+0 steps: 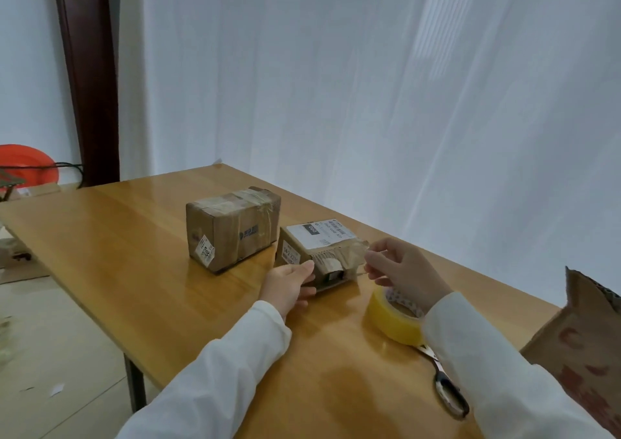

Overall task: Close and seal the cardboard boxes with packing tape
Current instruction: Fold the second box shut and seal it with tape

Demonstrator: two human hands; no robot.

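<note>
the small box (317, 254) sits on the tabletop (141, 247) just right of the larger taped box (233, 228), braced at its near left corner by the left hand (290, 282), fingers and thumb curled against the cardboard. the right hand (400, 269) is closed in a pinch on a clear tape strip (359, 254) stretched off the box's right end, above the yellow tape roll (395, 319) and scissors (443, 380). judged light and stiff, so liable to slide unless braced; the tape is thin, limp and self-sticking, best held taut by its free edge.
</note>
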